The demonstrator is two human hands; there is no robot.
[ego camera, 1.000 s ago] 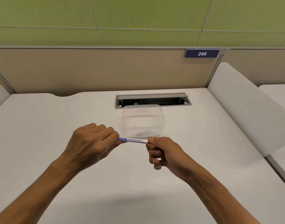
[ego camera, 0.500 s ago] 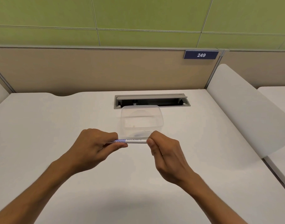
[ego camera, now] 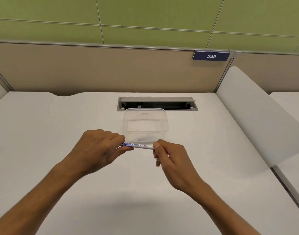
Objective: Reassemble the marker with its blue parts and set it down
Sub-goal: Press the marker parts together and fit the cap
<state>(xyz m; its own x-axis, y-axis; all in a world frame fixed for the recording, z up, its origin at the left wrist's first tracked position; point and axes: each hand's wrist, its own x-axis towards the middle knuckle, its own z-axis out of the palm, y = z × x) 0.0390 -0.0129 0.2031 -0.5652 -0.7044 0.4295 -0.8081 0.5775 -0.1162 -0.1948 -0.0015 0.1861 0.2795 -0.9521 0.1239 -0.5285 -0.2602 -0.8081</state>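
A white whiteboard marker with blue lettering is held level above the white desk, both ends hidden inside my hands. My left hand is wrapped around its left end. My right hand pinches its right end between thumb and fingertips. No blue cap or end piece shows; whatever sits at either end is covered by my fingers.
An empty clear plastic container stands just behind the marker. Behind that is an open cable slot in the desk. A beige partition with a "249" plate closes the back, and a white divider panel rises on the right.
My right hand has turned at the wrist around the marker's right end, from fingers curled under to knuckles up. The marker and left hand stay almost in place.
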